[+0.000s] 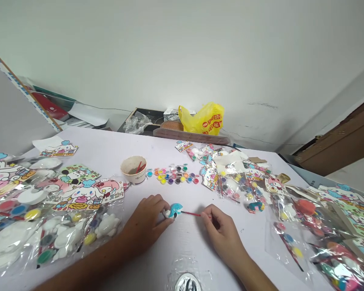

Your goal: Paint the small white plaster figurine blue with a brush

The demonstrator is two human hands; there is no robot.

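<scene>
Near the middle of the table, my left hand [150, 216] pinches a small figurine [176, 209] painted blue, with white still showing at its left side. My right hand [220, 226] holds a thin red paintbrush [194, 214] between thumb and fingers. The brush's dark tip points left and meets or almost meets the figurine's right edge; I cannot tell which. Beyond my hands lie several small paint pots [177, 176] in many colours. To their left stands a paper cup [134, 169] with murky liquid and red brush handles leaning inside.
Clear bags with white figurines and paints [69, 234] cover the left side. More bags [230, 186] and a painted figurine [255, 207] lie to the right. Behind the table's far edge sits a yellow plastic bag [203, 119]. A round silver-and-black object [187, 282] is at the front edge.
</scene>
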